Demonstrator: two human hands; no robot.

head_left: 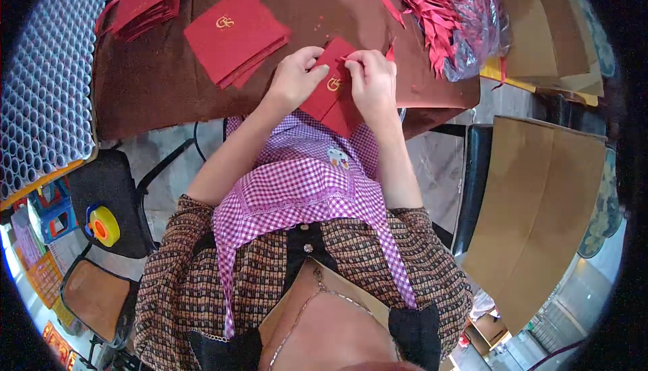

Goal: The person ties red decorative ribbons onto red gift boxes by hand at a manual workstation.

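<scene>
A red card-like pouch (335, 87) with a gold monogram is tilted at the table's front edge, above my lap. My left hand (295, 79) grips its left side, thumb on the front face. At its upper right, my right hand (373, 84) is closed in a pinch on a thin red ribbon (391, 51), whose end sticks up behind the knuckles. The ribbon's path between the fingers is partly hidden. A stack of similar red pouches (233, 33) lies just left of my left hand.
The brown-covered table (310, 6) carries another red stack (145, 0) at far left and red ribbons (435, 16) spilling from a clear plastic bag (482, 20). Cardboard sheets (540, 209) stand at right. A black chair (108, 189) holds a yellow tape roll (104, 226).
</scene>
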